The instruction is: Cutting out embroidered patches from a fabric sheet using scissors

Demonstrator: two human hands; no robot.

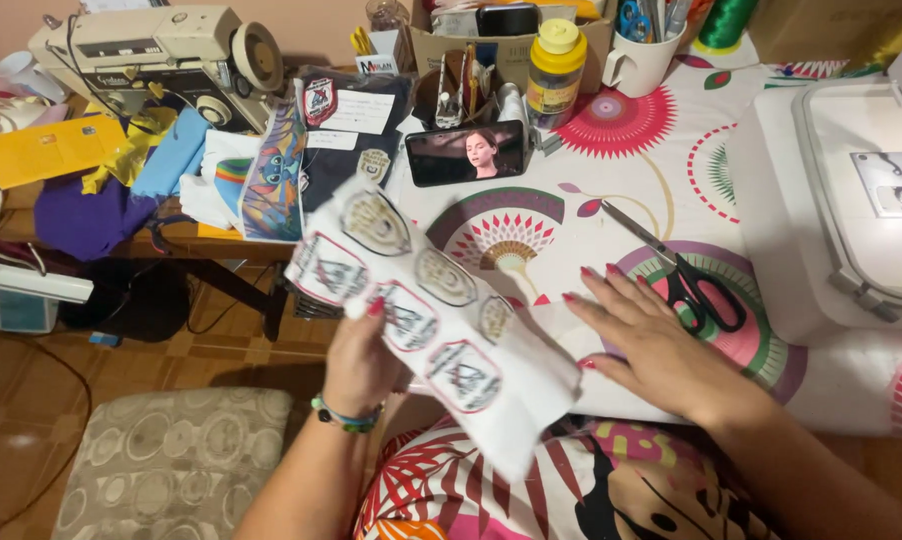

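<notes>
Embroidered patch strip (426, 310), a long piece of white fabric carrying several stitched badges, is up in the air in front of me, slanting from upper left down to lower right just off the near edge of the desk (591, 160). I count about 6 badges on it: some are shield shapes with red borders, others are rounder and gold-toned. My left hand (361, 360) has hold of it from below, fingers closed around its left edge with the thumb pressed on the front, and a beaded bracelet (346, 415) sits on that wrist.

My right hand (646, 335) is spread wide and flat, palm down on the patterned tablecloth, gripping nothing; the strip's lower right end hangs just beside it. Black-handled scissors (686, 275) lie on the cloth just past my fingertips, blades pointing up and to the left.

Further back, a phone (468, 152) is propped on its side with a video on its screen. Behind it stand a yellow-capped bottle (556, 65) and a white mug (639, 60) full of tools. A white sewing machine (851, 200) fills the right side of the desk, and an older beige sewing machine (161, 55) sits at the far left above a heap of coloured fabric pieces (121, 170). A cushioned stool (171, 460) is on the floor to my left.
</notes>
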